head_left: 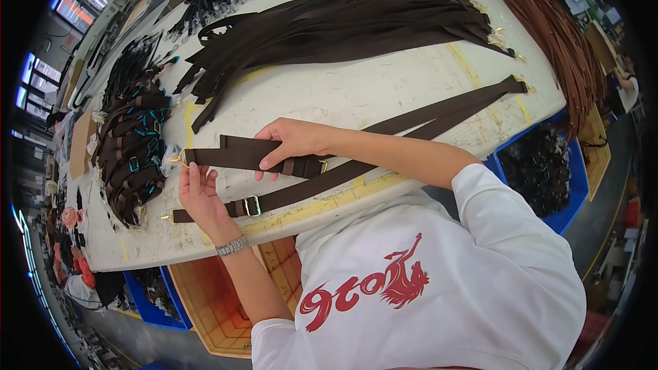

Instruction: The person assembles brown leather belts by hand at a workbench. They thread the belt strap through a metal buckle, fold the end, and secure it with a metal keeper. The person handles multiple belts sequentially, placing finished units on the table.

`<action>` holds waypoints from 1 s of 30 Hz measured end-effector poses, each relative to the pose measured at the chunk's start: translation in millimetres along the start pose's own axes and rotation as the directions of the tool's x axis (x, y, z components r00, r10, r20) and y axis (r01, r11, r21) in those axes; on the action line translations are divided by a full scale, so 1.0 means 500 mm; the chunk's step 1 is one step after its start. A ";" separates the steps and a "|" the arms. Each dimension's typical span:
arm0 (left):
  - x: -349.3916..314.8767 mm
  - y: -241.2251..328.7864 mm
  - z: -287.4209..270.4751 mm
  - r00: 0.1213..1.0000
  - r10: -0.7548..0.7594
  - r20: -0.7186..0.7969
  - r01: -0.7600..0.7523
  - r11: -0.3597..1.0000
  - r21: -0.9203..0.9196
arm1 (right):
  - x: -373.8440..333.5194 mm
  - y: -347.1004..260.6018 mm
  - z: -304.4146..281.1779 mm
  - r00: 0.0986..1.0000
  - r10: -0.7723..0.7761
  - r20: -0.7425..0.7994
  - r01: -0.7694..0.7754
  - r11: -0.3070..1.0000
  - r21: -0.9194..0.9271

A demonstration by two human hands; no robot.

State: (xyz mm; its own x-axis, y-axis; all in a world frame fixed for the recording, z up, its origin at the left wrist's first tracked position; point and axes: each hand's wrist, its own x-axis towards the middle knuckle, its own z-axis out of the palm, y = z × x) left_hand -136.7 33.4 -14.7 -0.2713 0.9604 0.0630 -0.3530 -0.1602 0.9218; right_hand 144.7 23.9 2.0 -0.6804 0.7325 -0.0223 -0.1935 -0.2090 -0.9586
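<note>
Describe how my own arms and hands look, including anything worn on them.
Your left hand and right hand are both ungloved. A silver-coloured metal link band circles the left wrist; whether it carries a watch face isn't visible. The left sleeve and right sleeve are white, loose and short, leaving the forearms uncovered.

And here's the strap [223, 158], dark brown and flat, held nearly level over the white table [329, 99], gold hook [180, 158] at its left end, gold buckle [324, 166] at the right! Nearer the table's edge, another brown length [295, 192] lies slantwise, square metal buckle near its left tip.
</note>
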 end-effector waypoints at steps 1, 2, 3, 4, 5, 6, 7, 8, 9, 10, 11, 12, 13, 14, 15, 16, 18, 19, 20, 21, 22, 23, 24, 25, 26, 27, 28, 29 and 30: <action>-0.001 0.001 0.001 1.000 -0.001 0.000 0.001 1.000 -0.003 | 0.000 -0.001 0.000 1.000 0.000 0.001 0.000 1.000 -0.001; -0.002 0.001 0.003 1.000 -0.003 0.000 0.003 1.000 -0.005 | -0.001 -0.001 0.000 1.000 -0.001 0.002 0.001 1.000 -0.002; -0.002 0.001 0.004 1.000 -0.004 0.000 0.004 1.000 -0.008 | 0.000 0.000 0.000 1.000 -0.001 0.001 0.001 1.000 -0.002; -0.001 0.001 0.002 1.000 -0.006 0.000 0.006 1.000 -0.010 | 0.001 0.001 0.000 1.000 -0.001 0.001 0.001 1.000 -0.003; 0.000 0.000 0.000 1.000 -0.009 0.001 0.009 1.000 -0.011 | 0.001 0.003 0.000 1.000 -0.001 0.001 0.001 1.000 -0.003; 0.001 -0.001 -0.002 1.000 -0.011 0.001 0.011 1.000 -0.013 | 0.002 0.003 -0.001 1.000 0.002 0.000 -0.002 1.000 -0.002; 0.001 -0.003 -0.002 1.000 -0.011 0.001 0.011 1.000 -0.014 | 0.002 0.004 -0.002 1.000 0.004 -0.001 -0.004 1.000 -0.001; 0.001 -0.004 -0.003 1.000 -0.012 0.000 0.012 1.000 -0.016 | 0.002 0.004 -0.002 1.000 0.006 -0.003 -0.006 1.000 0.001; 0.001 -0.005 -0.003 1.000 -0.012 0.000 0.012 1.000 -0.017 | 0.002 0.003 -0.002 1.000 0.007 -0.005 -0.007 1.000 -0.001; 0.001 -0.005 -0.004 1.000 -0.014 0.000 0.014 1.000 -0.018 | 0.001 0.002 -0.001 1.000 0.008 -0.006 -0.008 1.000 -0.001; 0.001 -0.005 -0.005 1.000 -0.016 0.000 0.016 1.000 -0.018 | 0.000 0.001 0.000 1.000 0.008 -0.007 -0.008 1.000 -0.002; 0.002 -0.005 -0.006 1.000 -0.017 0.000 0.017 1.000 -0.019 | 0.000 0.000 0.000 1.000 0.009 -0.006 -0.009 1.000 -0.003; 0.003 -0.006 -0.007 1.000 -0.017 0.001 0.017 1.000 -0.019 | 0.000 0.000 0.000 1.000 0.010 -0.006 -0.010 1.000 -0.004; 0.004 -0.007 -0.008 1.000 -0.017 0.002 0.017 1.000 -0.020 | 0.000 0.000 0.000 1.000 0.010 -0.005 -0.010 1.000 -0.006; 0.005 -0.008 -0.009 1.000 -0.017 0.003 0.017 1.000 -0.020 | 0.000 0.000 0.000 1.000 0.010 -0.007 -0.010 1.000 -0.007; 0.004 -0.007 -0.008 1.000 -0.019 0.003 0.019 1.000 -0.016 | 0.001 0.001 -0.001 1.000 0.010 -0.008 -0.010 1.000 -0.009; 0.003 -0.005 -0.005 1.000 -0.023 0.002 0.023 1.000 -0.007 | 0.002 0.001 -0.001 1.000 0.012 -0.010 -0.012 1.000 -0.007; 0.003 -0.005 -0.005 1.000 -0.023 0.003 0.023 1.000 -0.008 | 0.002 0.001 0.000 1.000 0.015 -0.010 -0.015 1.000 -0.003; 0.003 -0.005 -0.004 1.000 -0.023 0.003 0.023 1.000 -0.009 | 0.002 0.001 0.000 1.000 0.018 -0.010 -0.018 1.000 0.000; 0.003 -0.005 -0.005 1.000 -0.023 0.004 0.023 1.000 -0.010 | 0.002 0.002 0.000 1.000 0.016 -0.008 -0.016 1.000 0.000; 0.003 -0.005 -0.004 1.000 -0.021 0.010 0.021 1.000 -0.014 | 0.002 0.001 0.000 1.000 0.012 -0.006 -0.012 1.000 -0.002; 0.005 -0.005 -0.005 1.000 -0.019 0.016 0.020 1.000 -0.018 | 0.001 0.001 0.000 1.000 0.009 -0.004 -0.009 1.000 -0.004; 0.005 -0.004 -0.005 1.000 -0.017 0.022 0.018 1.000 -0.022 | 0.001 0.001 0.000 1.000 0.005 -0.004 -0.005 1.000 -0.006; 0.007 -0.005 -0.007 0.999 -0.018 0.027 0.019 0.999 -0.028 | 0.001 0.001 0.000 1.000 0.004 -0.004 -0.004 1.000 -0.008; 0.008 -0.005 -0.008 0.999 -0.018 0.032 0.019 0.999 -0.034 | 0.001 0.002 0.000 1.000 0.002 -0.004 -0.002 1.000 -0.009; 0.008 -0.005 -0.009 0.999 -0.018 0.037 0.020 0.999 -0.040 | 0.002 0.002 0.000 1.000 0.000 0.000 0.000 1.000 -0.011; 0.008 -0.005 -0.007 0.999 -0.019 0.028 0.020 0.999 -0.039 | 0.001 0.002 0.000 1.000 -0.003 0.003 0.003 1.000 -0.014; 0.008 -0.003 -0.005 1.000 -0.019 0.020 0.020 0.999 -0.037 | 0.000 0.001 -0.001 1.000 -0.006 0.005 0.006 1.000 -0.016; 0.007 -0.001 -0.002 1.000 -0.019 0.012 0.019 0.999 -0.036 | 0.002 0.003 -0.003 1.000 0.009 0.012 -0.009 1.000 -0.006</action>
State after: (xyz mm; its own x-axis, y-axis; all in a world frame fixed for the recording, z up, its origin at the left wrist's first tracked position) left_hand -138.4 36.8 -15.4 -0.2539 0.9659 0.0500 -0.3902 -0.1496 0.9085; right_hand 145.0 25.4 0.0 -0.6905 0.7228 -0.0279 -0.1828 -0.2117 -0.9601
